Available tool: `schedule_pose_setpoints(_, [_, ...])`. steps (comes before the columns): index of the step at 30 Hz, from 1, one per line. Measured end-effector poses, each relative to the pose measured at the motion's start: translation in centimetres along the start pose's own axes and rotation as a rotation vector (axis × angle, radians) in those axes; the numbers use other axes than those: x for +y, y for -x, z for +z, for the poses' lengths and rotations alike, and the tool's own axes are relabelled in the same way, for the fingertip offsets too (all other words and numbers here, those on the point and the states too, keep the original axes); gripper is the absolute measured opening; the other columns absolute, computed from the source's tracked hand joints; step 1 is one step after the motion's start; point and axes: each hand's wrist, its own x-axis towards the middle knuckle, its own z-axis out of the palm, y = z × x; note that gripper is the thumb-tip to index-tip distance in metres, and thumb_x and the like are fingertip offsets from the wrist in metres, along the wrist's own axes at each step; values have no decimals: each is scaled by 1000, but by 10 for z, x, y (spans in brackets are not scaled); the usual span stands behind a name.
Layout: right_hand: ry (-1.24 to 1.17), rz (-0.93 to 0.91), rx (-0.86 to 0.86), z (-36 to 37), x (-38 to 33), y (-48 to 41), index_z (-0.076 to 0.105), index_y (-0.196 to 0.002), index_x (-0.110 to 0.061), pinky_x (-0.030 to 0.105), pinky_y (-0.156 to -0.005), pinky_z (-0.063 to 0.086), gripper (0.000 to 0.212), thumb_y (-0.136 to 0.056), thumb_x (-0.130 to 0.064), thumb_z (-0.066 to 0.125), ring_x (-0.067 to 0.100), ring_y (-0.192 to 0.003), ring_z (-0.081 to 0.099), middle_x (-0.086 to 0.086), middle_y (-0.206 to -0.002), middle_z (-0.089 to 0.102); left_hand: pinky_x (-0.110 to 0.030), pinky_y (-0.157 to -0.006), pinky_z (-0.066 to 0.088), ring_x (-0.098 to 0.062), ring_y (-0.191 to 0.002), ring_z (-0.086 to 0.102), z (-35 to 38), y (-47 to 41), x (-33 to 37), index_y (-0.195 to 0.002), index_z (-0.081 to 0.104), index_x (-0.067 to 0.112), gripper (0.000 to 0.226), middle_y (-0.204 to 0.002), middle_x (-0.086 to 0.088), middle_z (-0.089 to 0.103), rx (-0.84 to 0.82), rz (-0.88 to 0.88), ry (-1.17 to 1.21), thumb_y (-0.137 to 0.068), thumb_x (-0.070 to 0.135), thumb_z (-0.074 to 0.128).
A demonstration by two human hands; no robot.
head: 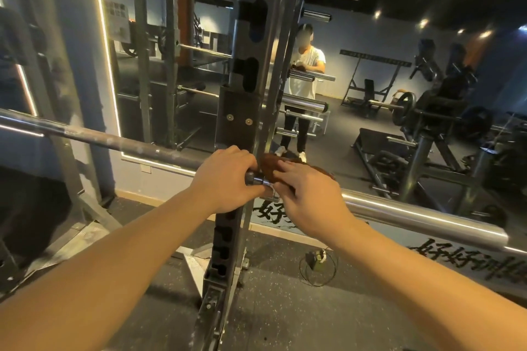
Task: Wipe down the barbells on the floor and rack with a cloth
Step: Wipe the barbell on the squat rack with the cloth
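Note:
A long steel barbell (108,141) lies across the rack upright (238,120), its dull shaft running left and its bright chrome sleeve (422,218) running right. My left hand (225,177) grips the bar just where it meets the upright. My right hand (308,194) presses a brown cloth (269,167) onto the bar right beside the left hand. The bar's collar under both hands is mostly hidden.
A wall mirror (356,80) behind the rack reflects a person, chrome plate pegs and other gym machines. The rack's base (212,302) stands on dark rubber flooring. A small charger with a coiled cable (316,261) lies on the floor to the right.

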Motion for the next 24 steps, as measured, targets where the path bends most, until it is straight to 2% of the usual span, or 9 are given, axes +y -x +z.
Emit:
schedule_pose_setpoints(3, [-147,127,-43,-4,6,-21,75,-118,-27,40,-85,57,27,-103,-37,54,15,-97,69,-5,-109,75,-27,-83,43,-6,-95,48,3,-1,-1,-104,57,38,47,-98,18,51,-1,9,0,-80,78,63])
schedule_pose_setpoints(5, [-322,315,-176,-5,13,-54,75,-94,-18,39,-73,55,27,-103,-34,55,15,-76,65,1,-84,70,-28,-84,44,-5,-96,47,3,-1,0,-106,58,39,50,-100,19,52,-5,3,6,-77,80,62])
schedule_pose_setpoints(7, [-411,486,-321,-5,18,-81,66,-82,-15,32,-67,45,28,-103,-32,58,15,-73,59,5,-83,65,-28,-85,44,-5,-97,47,1,0,1,-109,60,39,55,-101,19,52,-12,-4,11,-76,82,61])
schedule_pose_setpoints(9, [-415,574,-397,-1,22,-90,63,-87,-16,30,-67,41,24,-102,-33,59,16,-78,59,6,-90,64,-28,-86,46,-5,-96,48,-2,0,2,-110,62,37,56,-100,19,53,-18,-7,17,-76,81,62])
schedule_pose_setpoints(11, [-346,513,-415,1,25,-88,63,-87,-13,30,-70,42,25,-103,-31,58,17,-80,58,6,-92,64,-28,-85,49,-5,-93,49,-4,0,3,-109,63,37,56,-98,19,53,-24,-9,19,-76,82,62])
schedule_pose_setpoints(15, [-484,401,-181,-1,19,-63,72,-81,-14,30,-64,52,30,-102,-30,58,16,-66,61,1,-72,65,-27,-83,49,-5,-90,52,-3,0,4,-109,63,36,54,-98,17,54,-20,-34,47,-79,81,59])
schedule_pose_setpoints(18, [-232,201,-60,3,9,-26,74,-121,-24,27,-80,56,27,-104,-33,55,11,-90,70,-5,-102,76,-28,-83,50,-6,-90,52,0,-1,3,-109,62,36,48,-98,16,54,-21,-35,29,-82,76,62])
schedule_pose_setpoints(21, [20,-29,70,8,6,6,68,-133,-25,27,-107,39,35,-101,-33,58,13,-130,58,-5,-141,63,-29,-86,51,-7,-94,52,3,-3,0,-108,60,36,47,-100,16,56,-1,-32,27,-82,74,62])
schedule_pose_setpoints(24, [-43,30,64,5,9,-6,72,-127,-26,32,-98,49,30,-102,-34,56,14,-112,66,-7,-125,72,-31,-85,52,-7,-92,51,6,-3,-1,-104,59,38,47,-97,18,55,5,-22,20,-79,77,62])
